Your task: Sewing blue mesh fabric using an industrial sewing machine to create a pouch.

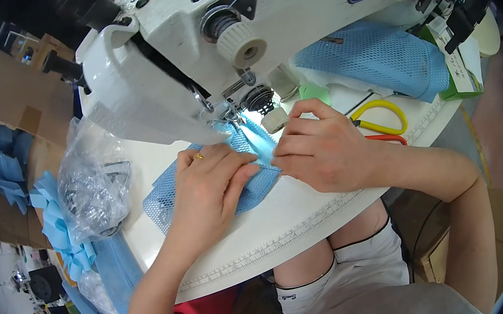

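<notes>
A piece of blue mesh fabric lies on the white sewing table, and its far part runs under the lit needle area of a white sewing machine. My left hand, with a ring on one finger, presses on the mesh, its fingertips bent over a folded edge. Close beside it, my right hand pinches the fabric's right edge between thumb and fingers. A smooth light-blue strip shows between the two hands, leading toward the presser foot.
Yellow-handled scissors and a red handle lie by my right wrist. Behind them sits more blue mesh beside a green-and-white box. Clear plastic bags and blue strips crowd the left. A ruler tape follows the table's near edge.
</notes>
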### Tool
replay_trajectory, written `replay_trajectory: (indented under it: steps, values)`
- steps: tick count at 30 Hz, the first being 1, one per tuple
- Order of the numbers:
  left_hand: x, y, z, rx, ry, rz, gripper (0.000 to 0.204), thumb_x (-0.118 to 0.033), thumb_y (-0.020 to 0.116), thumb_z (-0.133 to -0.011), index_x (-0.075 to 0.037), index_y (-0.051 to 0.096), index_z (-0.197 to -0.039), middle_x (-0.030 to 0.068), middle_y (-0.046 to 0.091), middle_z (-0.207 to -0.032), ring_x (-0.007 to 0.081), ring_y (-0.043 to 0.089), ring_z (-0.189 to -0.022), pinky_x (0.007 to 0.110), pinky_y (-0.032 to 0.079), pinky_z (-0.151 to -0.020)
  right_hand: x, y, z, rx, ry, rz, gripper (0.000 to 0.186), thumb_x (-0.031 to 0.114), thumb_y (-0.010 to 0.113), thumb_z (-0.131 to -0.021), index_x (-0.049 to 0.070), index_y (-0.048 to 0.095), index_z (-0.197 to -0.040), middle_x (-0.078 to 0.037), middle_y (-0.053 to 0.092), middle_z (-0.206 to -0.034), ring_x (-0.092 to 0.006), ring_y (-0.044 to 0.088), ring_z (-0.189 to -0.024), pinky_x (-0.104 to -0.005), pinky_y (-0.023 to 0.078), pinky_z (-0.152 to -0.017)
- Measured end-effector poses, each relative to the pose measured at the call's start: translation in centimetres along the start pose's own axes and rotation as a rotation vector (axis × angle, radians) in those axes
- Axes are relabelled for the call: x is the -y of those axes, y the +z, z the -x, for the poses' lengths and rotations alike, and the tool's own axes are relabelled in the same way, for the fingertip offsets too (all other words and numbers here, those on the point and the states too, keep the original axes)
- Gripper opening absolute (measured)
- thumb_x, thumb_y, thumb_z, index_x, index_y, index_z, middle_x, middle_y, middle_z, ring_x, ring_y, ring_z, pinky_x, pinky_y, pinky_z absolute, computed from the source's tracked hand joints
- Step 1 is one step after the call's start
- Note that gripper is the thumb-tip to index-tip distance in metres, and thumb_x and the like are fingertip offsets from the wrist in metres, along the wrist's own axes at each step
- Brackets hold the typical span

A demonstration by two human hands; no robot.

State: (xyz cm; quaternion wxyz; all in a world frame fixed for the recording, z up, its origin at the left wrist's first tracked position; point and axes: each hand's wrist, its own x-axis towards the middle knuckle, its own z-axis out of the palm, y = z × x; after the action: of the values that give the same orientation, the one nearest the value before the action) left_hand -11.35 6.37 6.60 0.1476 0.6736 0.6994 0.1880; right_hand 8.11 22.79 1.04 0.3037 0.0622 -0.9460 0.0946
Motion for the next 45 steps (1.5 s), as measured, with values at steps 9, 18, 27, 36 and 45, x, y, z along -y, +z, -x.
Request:
replay_trajectory:
  steps: [9, 18, 27, 36, 45]
  values:
    - [0.3, 3.4, 0.7, -0.261, 0.287, 0.130, 0.019, -0.003, 0.078, -0.080, -0.013, 0.077, -0.096, 0.0027, 0.063, -0.093, 0.0248, 0.065, -0.098, 0.042, 0.042, -0.087, -0.6, -1.9, -3.0, 0.330, 0.479, -0.399, 0.013, 0.023, 0.078, -0.092, 0.010, 0.079, -0.088, -0.006, 0.072, -0.080, -0.0314, 0.065, -0.089, -0.0462, 0.047, -0.087]
    - [-0.9, 6.1, 1.0, -0.479, 0.232, 0.366, 0.017, -0.003, 0.081, -0.080, -0.007, 0.073, -0.095, 0.0079, 0.070, -0.099, 0.0284, 0.068, -0.101, 0.041, 0.048, -0.087, -1.0, -0.7, -3.9, 0.615, 0.295, 0.068, 0.043, 0.051, 0.074, -0.086, 0.012, 0.082, -0.102, -0.017, 0.073, -0.094, -0.0396, 0.063, -0.120, -0.0547, 0.042, -0.104]
    - [0.0, 5.2, 0.5, -0.528, 0.272, 0.275, 0.016, 0.002, 0.084, -0.078, -0.005, 0.075, -0.089, 0.0096, 0.073, -0.094, 0.0282, 0.072, -0.094, 0.038, 0.053, -0.081, -0.5, -3.7, -9.2, 1.040, 0.725, -0.167, 0.046, 0.047, 0.068, -0.097, 0.010, 0.061, -0.123, -0.003, 0.072, -0.105, -0.0239, 0.073, -0.112, -0.0551, 0.017, -0.130]
    - [-0.7, 5.2, 1.3, -0.484, 0.118, 0.284, 0.015, -0.003, 0.084, -0.081, -0.004, 0.074, -0.092, 0.0105, 0.074, -0.097, 0.0287, 0.071, -0.098, 0.038, 0.052, -0.084, -1.4, -3.8, -6.9, 0.709, 1.055, -0.473, 0.026, 0.028, 0.082, -0.088, 0.005, 0.072, -0.092, -0.005, 0.072, -0.086, -0.0135, 0.067, -0.079, -0.0307, 0.055, -0.073]
    - [-0.6, 4.2, 0.8, -0.408, 0.139, 0.015, 0.013, -0.016, 0.078, -0.090, -0.009, 0.073, -0.100, 0.0035, 0.067, -0.100, 0.0250, 0.062, -0.110, 0.047, 0.038, -0.093, -0.8, -3.4, -5.8, 0.576, 0.900, -0.321, 0.034, 0.036, 0.074, -0.081, 0.003, 0.075, -0.074, -0.022, 0.073, -0.086, -0.0387, 0.073, -0.087, -0.0457, 0.058, -0.084]
